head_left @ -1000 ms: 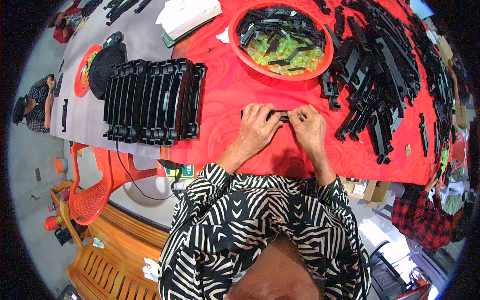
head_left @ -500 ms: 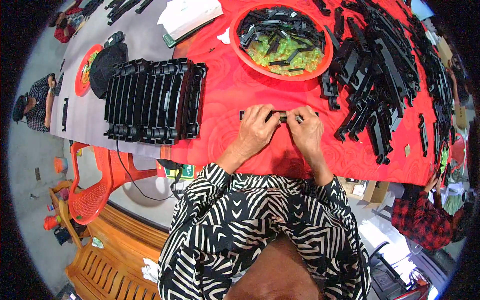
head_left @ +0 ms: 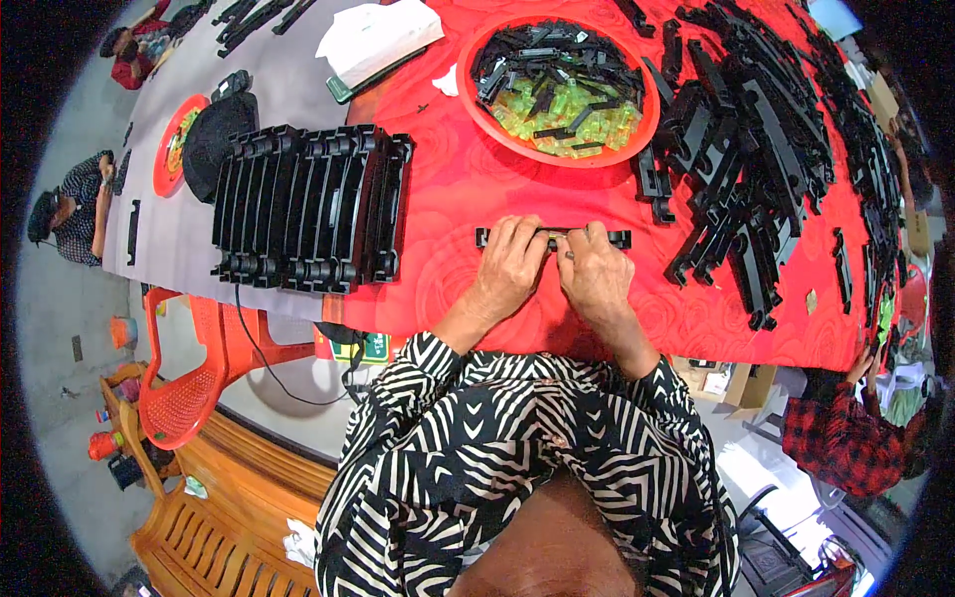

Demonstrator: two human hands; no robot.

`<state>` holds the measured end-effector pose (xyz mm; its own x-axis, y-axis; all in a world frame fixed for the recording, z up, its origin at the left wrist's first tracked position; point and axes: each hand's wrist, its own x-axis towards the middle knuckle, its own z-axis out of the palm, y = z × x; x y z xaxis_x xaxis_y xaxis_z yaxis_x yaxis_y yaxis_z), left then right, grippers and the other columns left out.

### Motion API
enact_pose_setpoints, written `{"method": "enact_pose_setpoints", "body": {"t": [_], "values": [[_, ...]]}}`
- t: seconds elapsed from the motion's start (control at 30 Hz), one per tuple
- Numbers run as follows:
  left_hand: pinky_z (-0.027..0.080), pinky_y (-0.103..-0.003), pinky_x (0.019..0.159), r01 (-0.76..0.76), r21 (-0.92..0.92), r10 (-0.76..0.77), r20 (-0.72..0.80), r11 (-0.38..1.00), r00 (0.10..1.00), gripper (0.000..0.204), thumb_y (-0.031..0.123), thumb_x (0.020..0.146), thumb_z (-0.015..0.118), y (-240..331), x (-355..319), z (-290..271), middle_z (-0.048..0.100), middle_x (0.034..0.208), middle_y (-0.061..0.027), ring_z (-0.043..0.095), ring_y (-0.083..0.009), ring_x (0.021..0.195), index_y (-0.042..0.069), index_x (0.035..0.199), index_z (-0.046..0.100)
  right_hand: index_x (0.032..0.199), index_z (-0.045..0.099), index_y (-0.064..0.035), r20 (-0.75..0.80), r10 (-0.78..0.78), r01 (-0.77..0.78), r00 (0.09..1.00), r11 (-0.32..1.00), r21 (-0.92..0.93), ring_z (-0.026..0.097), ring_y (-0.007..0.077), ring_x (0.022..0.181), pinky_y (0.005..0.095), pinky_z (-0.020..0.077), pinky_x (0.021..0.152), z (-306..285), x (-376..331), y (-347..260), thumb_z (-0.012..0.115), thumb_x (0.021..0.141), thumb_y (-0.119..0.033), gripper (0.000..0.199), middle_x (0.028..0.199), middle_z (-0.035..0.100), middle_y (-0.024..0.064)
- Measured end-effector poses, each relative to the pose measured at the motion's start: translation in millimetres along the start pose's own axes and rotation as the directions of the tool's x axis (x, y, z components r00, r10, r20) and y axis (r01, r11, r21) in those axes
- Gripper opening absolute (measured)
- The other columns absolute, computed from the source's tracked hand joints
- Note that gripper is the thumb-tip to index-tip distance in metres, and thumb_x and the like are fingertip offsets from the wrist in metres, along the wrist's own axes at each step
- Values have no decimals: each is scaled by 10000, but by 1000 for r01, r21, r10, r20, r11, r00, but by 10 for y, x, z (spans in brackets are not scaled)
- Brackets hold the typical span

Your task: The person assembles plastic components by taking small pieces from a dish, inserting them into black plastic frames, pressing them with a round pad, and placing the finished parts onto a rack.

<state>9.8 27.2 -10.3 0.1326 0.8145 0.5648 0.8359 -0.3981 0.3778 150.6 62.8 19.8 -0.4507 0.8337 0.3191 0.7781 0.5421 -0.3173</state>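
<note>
A long, narrow black plastic part [head_left: 620, 239] lies crosswise on the red tablecloth in front of me. My left hand [head_left: 507, 267] grips its left half, fingers bent over the far side and thumb at the middle. On the other half, my right hand [head_left: 597, 274] is closed, its thumb and forefinger pressing near the centre. The two thumbs almost meet there, over a small yellowish bit that is mostly hidden. Both ends of the part stick out past my fingers. Beyond, a red basin [head_left: 652, 109] holds yellow-green clear plastic pieces [head_left: 585, 127] and small black pieces [head_left: 542, 55].
Left of my hands stands a row of stacked black parts [head_left: 298, 209], with a black cap [head_left: 221, 144] behind. Loose black parts [head_left: 741, 149] pile up at right. A tissue pack [head_left: 378, 45] lies far left. A red chair [head_left: 189, 388] and co-workers [head_left: 846, 438] are around the table.
My right hand has slid left toward my left thumb, and the right end of the black part now shows. The view has shifted slightly.
</note>
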Motion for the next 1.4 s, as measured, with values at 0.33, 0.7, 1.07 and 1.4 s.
{"method": "enact_pose_setpoints", "body": {"t": [0.33,0.7,1.07,1.4], "values": [[416,-450,900,-58,80,53,59,995,997,279,102,724,539,23,23,-64,505,1050,-188,509,-319,977,-17,974,564,790,554,-53,46,8,-9,999,1000,28,577,283,595,383,463,510,-9,-25,25,623,801,-176,141,776,478,119],[423,-433,864,-56,127,51,45,990,998,263,117,720,549,22,2,-33,515,1037,-193,510,-319,964,-25,940,570,916,632,-79,-47,38,-24,998,964,266,588,300,597,394,471,503,-106,-111,124,613,790,-141,141,757,561,105],[419,-416,809,-32,109,25,63,994,998,250,105,721,561,12,-7,-26,521,1033,-183,510,-313,956,0,947,580,1025,601,-80,34,-42,32,999,968,248,594,258,552,359,474,498,9,-119,181,571,822,-147,215,791,610,69],[402,-421,795,-2,97,-10,122,995,992,231,123,731,572,54,49,-10,522,1011,-152,510,-291,944,24,940,578,1009,583,60,114,422,-124,899,-3,992,340,56,458,203,280,422,-131,238,260,374,754,-71,355,614,463,6]]}}
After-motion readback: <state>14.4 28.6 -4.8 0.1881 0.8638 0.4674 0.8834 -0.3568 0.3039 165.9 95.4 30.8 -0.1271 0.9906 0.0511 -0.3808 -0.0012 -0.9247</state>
